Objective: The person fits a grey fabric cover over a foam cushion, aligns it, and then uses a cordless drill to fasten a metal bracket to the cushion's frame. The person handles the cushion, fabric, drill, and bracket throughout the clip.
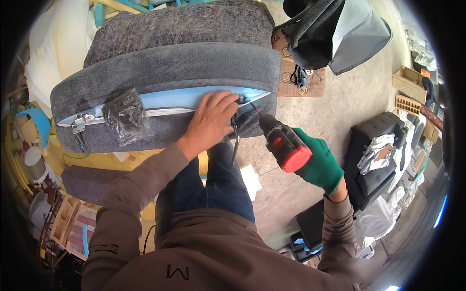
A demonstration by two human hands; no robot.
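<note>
Brown sleeves frame the work: a bracket (235,130) is pinned to the cushion (165,63) by the flattened left hand (212,121); a drill (281,140) is gripped by the right hand (320,165), screwing apparently underway; steady alignment is needed next.

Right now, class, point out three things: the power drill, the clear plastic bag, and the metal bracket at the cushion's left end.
power drill (284,143), head view, on its black and red body.
clear plastic bag (125,116), head view, on its crumpled middle.
metal bracket (79,126), head view, on its plate.
</note>
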